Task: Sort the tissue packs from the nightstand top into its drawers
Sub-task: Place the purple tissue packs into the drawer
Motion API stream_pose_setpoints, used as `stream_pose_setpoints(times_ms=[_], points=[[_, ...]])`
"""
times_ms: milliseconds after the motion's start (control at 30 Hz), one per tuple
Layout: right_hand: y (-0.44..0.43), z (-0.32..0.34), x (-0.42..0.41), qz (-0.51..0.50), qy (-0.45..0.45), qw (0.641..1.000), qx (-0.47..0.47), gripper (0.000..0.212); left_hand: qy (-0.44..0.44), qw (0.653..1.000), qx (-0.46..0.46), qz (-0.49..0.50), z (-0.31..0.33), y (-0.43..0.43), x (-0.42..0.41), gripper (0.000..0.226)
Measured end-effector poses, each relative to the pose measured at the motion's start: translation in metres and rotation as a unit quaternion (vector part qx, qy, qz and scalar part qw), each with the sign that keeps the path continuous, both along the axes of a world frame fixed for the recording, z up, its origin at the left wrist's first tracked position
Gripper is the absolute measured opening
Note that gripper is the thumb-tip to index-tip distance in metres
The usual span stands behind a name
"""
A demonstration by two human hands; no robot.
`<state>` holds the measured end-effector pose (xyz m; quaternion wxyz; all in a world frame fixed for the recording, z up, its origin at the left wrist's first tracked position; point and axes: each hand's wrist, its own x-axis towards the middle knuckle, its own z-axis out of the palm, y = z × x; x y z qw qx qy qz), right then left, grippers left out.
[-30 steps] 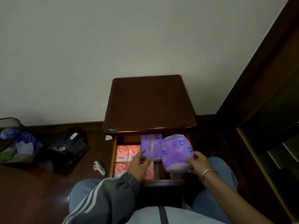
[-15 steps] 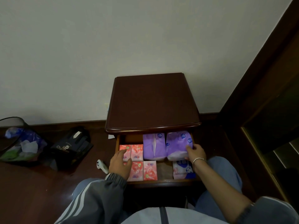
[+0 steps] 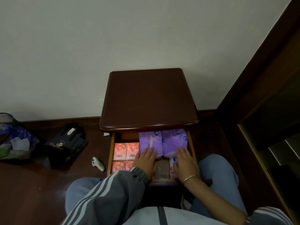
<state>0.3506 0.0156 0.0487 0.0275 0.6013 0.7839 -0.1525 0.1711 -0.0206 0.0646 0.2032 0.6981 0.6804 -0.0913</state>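
2 purple packs (image 3: 173, 141) sit under your left hand (image 3: 145, 162) and right hand (image 3: 185, 161), fingers flat and straight, so push both evenly.

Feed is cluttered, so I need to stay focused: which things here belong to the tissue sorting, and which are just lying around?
Job: nightstand, open drawer, left purple pack, right purple pack, pink packs, left hand and right hand flat on the purple packs.

Lying about, on the floor: white handheld device, black bag, bin with plastic liner.

A home bedroom: a dark wooden nightstand (image 3: 149, 101) against the plain wall, a lined wastebasket (image 3: 9, 135) left of it.
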Motion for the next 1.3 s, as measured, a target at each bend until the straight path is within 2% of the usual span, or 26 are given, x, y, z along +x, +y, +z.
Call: stream_pose_setpoints(times_ms=[100,200,300,500,667,833,900,1000,1100,1300], points=[[0.005,-0.004,-0.004,0.045,-0.064,0.996,-0.05,0.067,0.022,0.998,-0.052,0.017,-0.007,0.003,0.0,0.057],[0.02,-0.005,-0.014,0.084,-0.1,0.99,-0.053,0.063,0.031,0.996,-0.073,0.033,-0.01,0.005,-0.004,0.058],[0.036,-0.007,-0.018,0.053,-0.079,0.994,-0.057,0.064,0.035,0.996,-0.069,0.037,-0.011,0.004,-0.006,0.058],[0.061,-0.004,-0.013,0.035,-0.082,0.995,0.034,0.029,0.02,0.996,-0.084,0.037,-0.012,0.006,-0.007,0.059],[0.083,0.001,-0.017,0.002,-0.061,0.997,0.058,0.025,0.017,0.996,-0.084,0.035,-0.014,0.007,-0.008,0.059],[0.083,-0.008,-0.016,0.035,-0.046,0.998,0.038,0.027,0.014,0.996,-0.084,0.035,-0.016,0.007,-0.01,0.059],[0.079,-0.011,-0.012,0.051,-0.027,0.997,0.046,0.04,0.01,0.996,-0.087,0.035,-0.016,0.007,-0.01,0.06],[0.068,-0.014,-0.007,0.088,-0.048,0.993,0.06,0.056,0.01,0.996,-0.083,0.035,-0.017,0.007,-0.009,0.06],[0.05,-0.021,-0.005,0.137,-0.059,0.988,0.037,0.054,0.015,0.996,-0.076,0.036,-0.018,0.007,-0.008,0.06],[0.052,-0.022,-0.008,0.108,-0.072,0.991,-0.015,0.057,0.016,0.997,-0.065,0.038,-0.021,0.002,-0.009,0.06]])
